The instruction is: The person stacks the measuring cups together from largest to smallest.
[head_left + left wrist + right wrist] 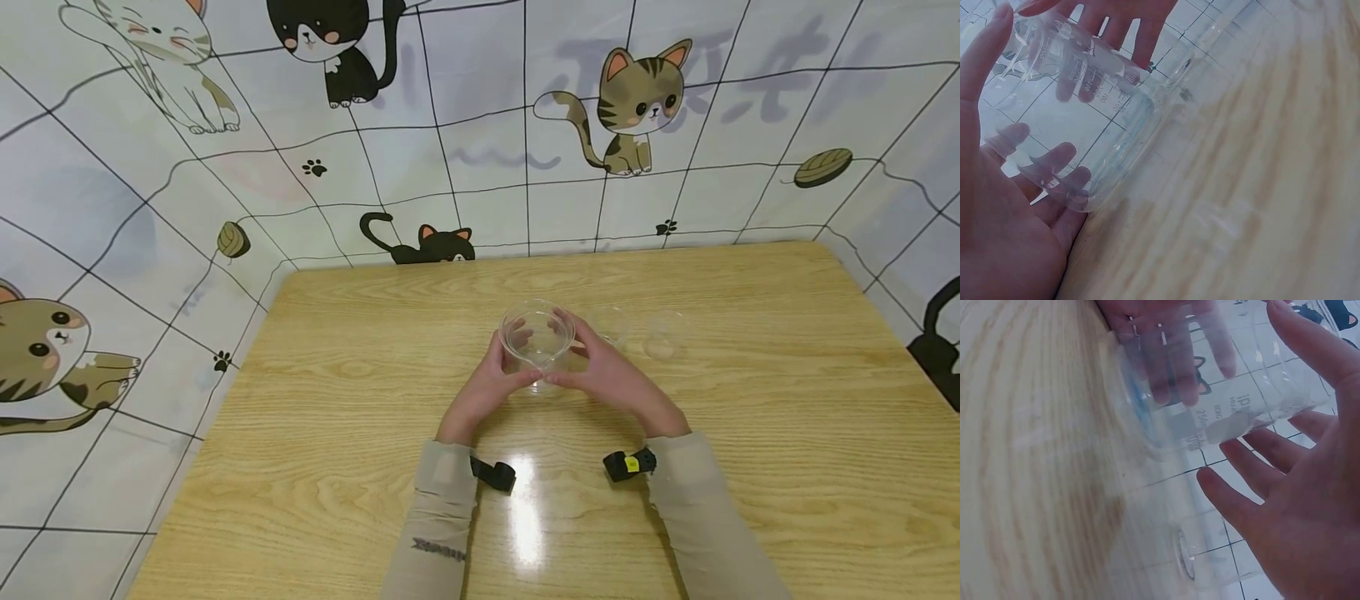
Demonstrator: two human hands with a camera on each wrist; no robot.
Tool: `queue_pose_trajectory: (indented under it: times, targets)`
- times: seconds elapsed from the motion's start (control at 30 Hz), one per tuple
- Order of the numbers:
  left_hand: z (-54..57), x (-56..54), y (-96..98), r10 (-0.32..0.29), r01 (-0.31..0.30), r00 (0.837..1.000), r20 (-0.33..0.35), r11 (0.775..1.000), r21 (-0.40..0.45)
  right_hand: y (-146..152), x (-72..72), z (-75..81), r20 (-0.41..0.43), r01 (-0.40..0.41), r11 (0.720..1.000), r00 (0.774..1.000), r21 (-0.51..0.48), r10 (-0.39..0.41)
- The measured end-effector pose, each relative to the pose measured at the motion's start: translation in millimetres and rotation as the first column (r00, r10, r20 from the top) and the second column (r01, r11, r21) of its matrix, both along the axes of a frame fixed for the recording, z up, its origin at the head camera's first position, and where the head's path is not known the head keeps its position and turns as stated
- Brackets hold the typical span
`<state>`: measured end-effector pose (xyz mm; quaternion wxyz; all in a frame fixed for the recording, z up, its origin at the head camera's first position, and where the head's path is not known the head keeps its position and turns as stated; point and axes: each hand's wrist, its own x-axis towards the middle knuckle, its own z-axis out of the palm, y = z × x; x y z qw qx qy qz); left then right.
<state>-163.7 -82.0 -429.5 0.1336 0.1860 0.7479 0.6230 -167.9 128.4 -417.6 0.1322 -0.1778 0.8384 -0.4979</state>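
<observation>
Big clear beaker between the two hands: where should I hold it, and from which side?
Probably by its side wall, below the rim, coming from left and right together. The beaker is upright, its round body offers opposite sides, and its spout points toward the near side. The left hand and right hand hold it that way.

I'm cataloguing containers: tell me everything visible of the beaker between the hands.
The beaker is clear and glass-like, with a round open rim, a spout and printed markings on its wall. Roughly upright, it shows no contents. The left hand and right hand hold it on either side, thumbs near the spout. Whether its base touches the table is unclear.
</observation>
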Motion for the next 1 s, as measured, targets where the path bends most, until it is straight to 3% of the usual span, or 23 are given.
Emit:
queue_pose_trajectory:
  times: [0.63,0.8,0.9,1.0]
  targets:
    - [-1.2,-1.5,-0.3,0.005,-0.005,1.0,0.013,1.0,0.006,16.1,0.9,19.2,-0.042,0.041,0.998,0.998,-0.046,-0.043]
    - [-0.6,-1.3,-0.6,0.006,-0.006,1.0,0.012,1.0,-0.002,17.4,7.6,38.8,-0.048,0.075,0.994,0.996,-0.079,-0.079]
    - [-13.0,-6.1,-0.4,0.027,-0.027,1.0,-0.005,1.0,-0.002,17.0,11.7,48.7,-0.057,0.105,0.993,0.992,-0.06,-0.109]
    - [-25.3,-10.8,0.0,0.048,-0.048,0.999,-0.018,0.999,0.001,22.5,7.7,40.1,-0.079,0.127,0.991,0.989,-0.033,-0.129]
